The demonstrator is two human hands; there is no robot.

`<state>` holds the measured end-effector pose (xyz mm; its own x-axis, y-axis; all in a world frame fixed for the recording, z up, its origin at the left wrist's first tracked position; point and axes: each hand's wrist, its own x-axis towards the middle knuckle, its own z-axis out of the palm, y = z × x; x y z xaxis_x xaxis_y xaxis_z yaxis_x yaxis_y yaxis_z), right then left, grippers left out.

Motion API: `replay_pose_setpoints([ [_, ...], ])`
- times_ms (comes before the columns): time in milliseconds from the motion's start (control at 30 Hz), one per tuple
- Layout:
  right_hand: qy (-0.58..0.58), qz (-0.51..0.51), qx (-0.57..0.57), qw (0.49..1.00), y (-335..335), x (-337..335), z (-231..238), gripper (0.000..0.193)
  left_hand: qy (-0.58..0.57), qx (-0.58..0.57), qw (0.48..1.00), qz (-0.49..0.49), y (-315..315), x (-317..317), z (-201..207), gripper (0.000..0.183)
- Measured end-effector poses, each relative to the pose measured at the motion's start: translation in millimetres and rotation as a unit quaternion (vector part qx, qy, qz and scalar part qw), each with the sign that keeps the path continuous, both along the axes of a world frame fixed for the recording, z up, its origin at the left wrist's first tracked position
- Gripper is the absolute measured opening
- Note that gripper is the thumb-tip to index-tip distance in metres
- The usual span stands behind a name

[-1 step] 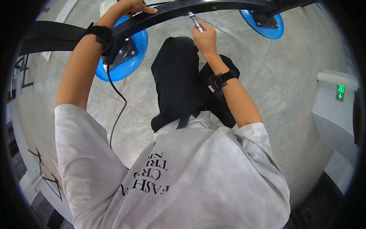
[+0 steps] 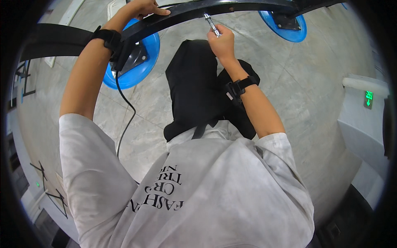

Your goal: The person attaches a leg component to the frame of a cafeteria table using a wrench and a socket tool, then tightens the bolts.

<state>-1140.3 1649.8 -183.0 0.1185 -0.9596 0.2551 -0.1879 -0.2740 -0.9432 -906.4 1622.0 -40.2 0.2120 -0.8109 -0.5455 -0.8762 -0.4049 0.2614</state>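
A curved black metal beam crosses the top of the view. My left hand rests at its left part, one finger stretched along the top of the beam; the upper edge of the picture cuts off part of this hand. Closed round a chrome socket wrench, my right hand is just on the near side of the beam. The wrench is tilted, and its far end meets the beam's near face. My right fingers hide its rear part.
Two blue discs with black brackets, one on the left and one on the right, sit below the beam. A black cable runs down from the left wrist strap. A white ledge with a green lit sign stands at the right.
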Motion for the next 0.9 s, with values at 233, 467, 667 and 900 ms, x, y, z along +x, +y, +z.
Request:
replay_pose_setpoints([
  [233, 0.272, -0.010, -0.108, 0.956, 6.2, 1.8, 22.5, 0.017, -0.010, -0.132, 0.987, -0.087, -3.8, 25.0, -28.9, 0.054],
  [467, 0.382, 0.021, -0.132, 0.914, 9.8, 1.0, 36.8, 0.017, 0.012, -0.117, 0.990, -0.074, -4.2, 31.0, -28.2, 0.056],
  [667, 0.313, 0.013, -0.090, 0.945, 9.1, 1.2, 38.0, 0.015, 0.022, -0.131, 0.990, -0.039, 5.3, 16.9, -12.4, 0.058],
  [900, -0.188, 0.094, 0.268, 0.940, 10.3, 7.5, 26.9, 0.006, 0.015, -0.104, 0.994, -0.034, 7.6, 14.3, -8.2, 0.063],
])
